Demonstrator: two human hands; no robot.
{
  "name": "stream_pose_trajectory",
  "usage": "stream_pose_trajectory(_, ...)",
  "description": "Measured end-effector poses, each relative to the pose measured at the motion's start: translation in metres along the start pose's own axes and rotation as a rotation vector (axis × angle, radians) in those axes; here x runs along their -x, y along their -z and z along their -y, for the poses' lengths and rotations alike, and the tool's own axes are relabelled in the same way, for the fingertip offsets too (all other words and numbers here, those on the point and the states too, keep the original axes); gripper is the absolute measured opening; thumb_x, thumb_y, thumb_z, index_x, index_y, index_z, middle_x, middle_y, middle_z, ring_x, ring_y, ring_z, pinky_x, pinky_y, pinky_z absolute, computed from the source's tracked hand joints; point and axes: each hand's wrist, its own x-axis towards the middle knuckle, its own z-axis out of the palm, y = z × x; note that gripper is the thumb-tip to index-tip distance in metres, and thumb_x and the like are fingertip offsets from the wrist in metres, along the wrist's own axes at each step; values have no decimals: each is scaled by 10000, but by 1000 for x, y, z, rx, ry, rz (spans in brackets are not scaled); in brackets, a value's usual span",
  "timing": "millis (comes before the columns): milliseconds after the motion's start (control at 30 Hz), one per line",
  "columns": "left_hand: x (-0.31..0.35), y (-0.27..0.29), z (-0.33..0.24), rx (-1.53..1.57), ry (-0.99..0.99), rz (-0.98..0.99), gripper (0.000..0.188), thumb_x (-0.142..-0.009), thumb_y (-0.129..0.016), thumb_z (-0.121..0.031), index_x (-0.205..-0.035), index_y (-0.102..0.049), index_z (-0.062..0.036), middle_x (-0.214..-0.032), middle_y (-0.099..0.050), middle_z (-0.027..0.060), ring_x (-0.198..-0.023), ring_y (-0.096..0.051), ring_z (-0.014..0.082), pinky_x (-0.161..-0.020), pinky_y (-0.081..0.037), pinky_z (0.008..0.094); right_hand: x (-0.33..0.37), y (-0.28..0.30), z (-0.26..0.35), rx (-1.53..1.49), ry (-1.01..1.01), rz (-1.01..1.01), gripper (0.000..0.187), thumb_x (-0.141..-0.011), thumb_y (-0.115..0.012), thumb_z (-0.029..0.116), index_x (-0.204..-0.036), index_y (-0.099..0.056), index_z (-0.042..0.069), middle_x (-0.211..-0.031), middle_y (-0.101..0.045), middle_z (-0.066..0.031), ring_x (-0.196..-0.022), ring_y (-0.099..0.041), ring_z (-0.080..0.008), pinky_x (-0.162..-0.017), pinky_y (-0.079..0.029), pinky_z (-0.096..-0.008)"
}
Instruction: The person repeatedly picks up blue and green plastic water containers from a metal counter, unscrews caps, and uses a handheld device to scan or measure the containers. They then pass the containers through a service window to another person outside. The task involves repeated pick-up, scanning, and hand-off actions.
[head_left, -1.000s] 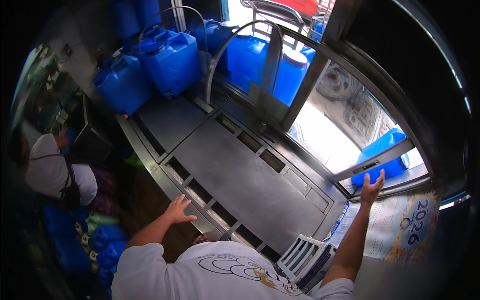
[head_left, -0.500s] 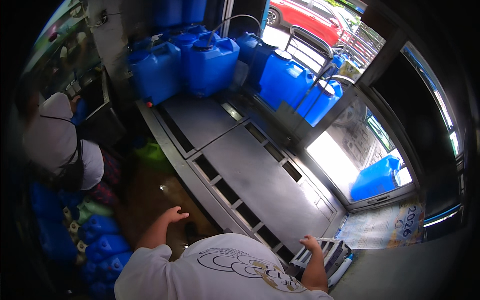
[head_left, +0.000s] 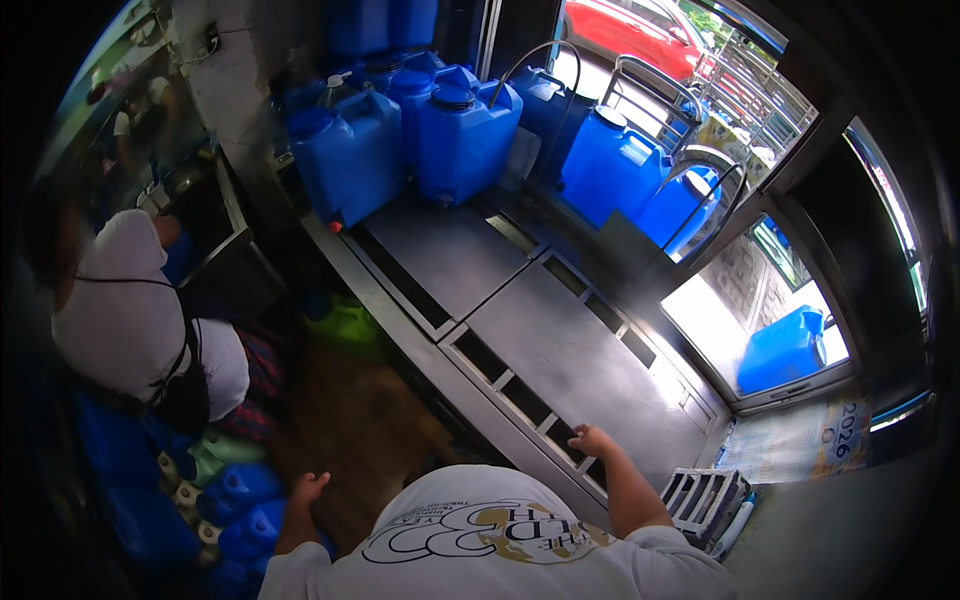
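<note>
Low beside my body on the left, my left hand (head_left: 311, 487) holds nothing, with its fingers apart. It is over the brown floor (head_left: 345, 420), near several small blue jugs (head_left: 236, 492). My right hand (head_left: 592, 440) hovers over the near edge of the grey metal platform (head_left: 590, 365), its fingers loosely bent and apart around nothing. Whether its fingertips touch the platform I cannot tell. To the right of my right forearm stands a white slatted rack (head_left: 694, 500). Large blue water containers (head_left: 462, 140) stand at the platform's far end.
At the left a person in a white shirt (head_left: 115, 310) stands at a counter. A green container (head_left: 345, 325) sits on the floor by the platform. More blue containers (head_left: 615, 165) line the doorway, with a red car (head_left: 640, 35) outside. A glass door (head_left: 720, 300) is at the right.
My right hand has moved left, away from the white rack, to the platform's near edge. My left hand has dropped closer to my body. The whole view has shifted.
</note>
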Motion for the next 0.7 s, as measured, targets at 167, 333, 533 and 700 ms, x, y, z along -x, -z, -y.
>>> stream_pose_trajectory(167,-13,-13,-8,122,17,53,895,-803,-752,-587,-1361,-522,75,-1357,-580,254,-1281,-556,346,-1074,-431,411,-44,17,43,87,28,56,632,-837,-728,420,-1358,-581,95,-1252,-663,-195,-1198,-611,-346,-1019,-469,-415)
stream_pose_trajectory(333,-16,-23,-48,18,-25,73,851,-818,-741,-573,-1360,-534,50,-1333,-598,245,-1248,-580,326,-1045,-455,402,-79,28,63,135,55,69,632,-837,-727,431,-1347,-583,87,-1215,-679,-195,-1182,-620,-342,-1009,-476,-408)
stream_pose_trajectory(533,-33,6,-118,31,-143,-3,833,-830,-741,-551,-1377,-514,34,-1332,-600,233,-1234,-589,311,-1035,-464,397,-122,45,93,173,134,71,633,-837,-724,426,-1346,-576,80,-1201,-685,-194,-1185,-620,-341,-1009,-480,-403)
stream_pose_trajectory(700,-74,75,-232,170,-419,-79,884,-813,-797,-458,-1453,-424,24,-1430,-521,246,-1337,-510,307,-1103,-408,395,-126,56,115,43,145,-2,625,-844,-719,400,-1357,-565,77,-1243,-668,-185,-1195,-618,-331,-1019,-480,-401)
